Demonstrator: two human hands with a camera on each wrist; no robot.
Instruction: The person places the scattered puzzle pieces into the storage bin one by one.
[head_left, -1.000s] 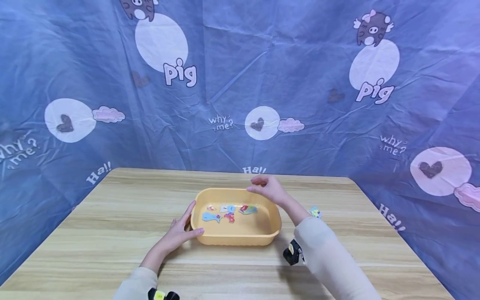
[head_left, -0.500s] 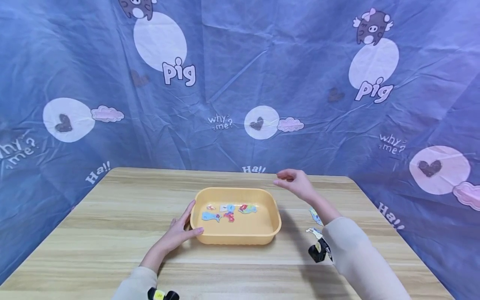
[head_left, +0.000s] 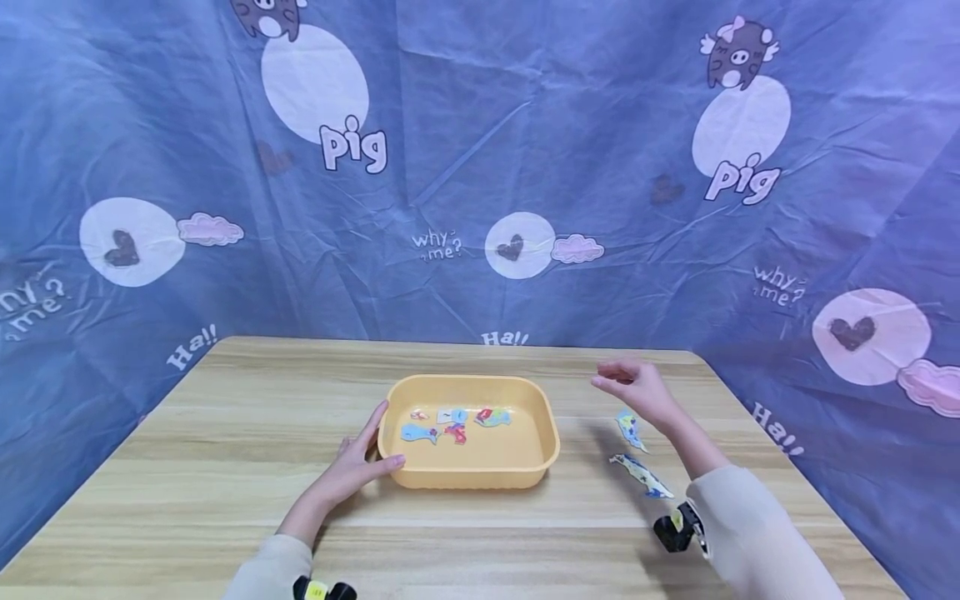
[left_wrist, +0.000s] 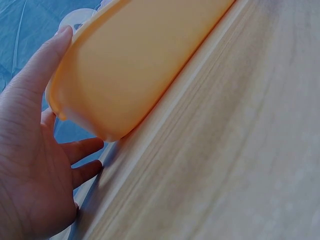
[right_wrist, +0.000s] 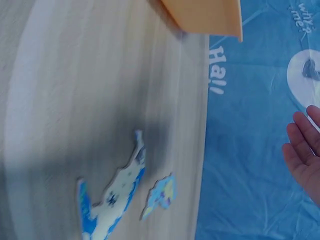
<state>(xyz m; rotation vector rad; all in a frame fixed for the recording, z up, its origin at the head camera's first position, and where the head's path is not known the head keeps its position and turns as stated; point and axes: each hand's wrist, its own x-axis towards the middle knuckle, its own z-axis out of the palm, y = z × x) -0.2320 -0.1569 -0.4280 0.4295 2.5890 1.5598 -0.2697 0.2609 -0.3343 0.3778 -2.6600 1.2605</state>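
Observation:
My left hand (head_left: 356,468) holds the left end of a yellow plastic basin (head_left: 472,479), its thumb over the rim at the near corner and its fingers against the outer wall. The left wrist view shows the same hand (left_wrist: 37,165) at the basin's side (left_wrist: 135,55). Inside lie several flat, colourful cutouts, among them a blue whale-shaped piece (head_left: 417,432) and a red piece (head_left: 456,432). My right hand (head_left: 633,390), fingers loosely bent around nothing, hovers right of the basin. Below it on the table are a blue-yellow fish-like cutout (head_left: 630,429) and a long white-and-blue cutout (head_left: 642,476).
The wooden table (head_left: 225,433) extends around the basin on all sides. A blue printed cloth (head_left: 450,167) hangs behind and beside it. Each wrist carries a small black camera, such as the right one (head_left: 675,529).
My right hand has moved right, from above the basin's far rim to above the two loose cutouts, uncovering them. The left hand and basin have stayed in place.

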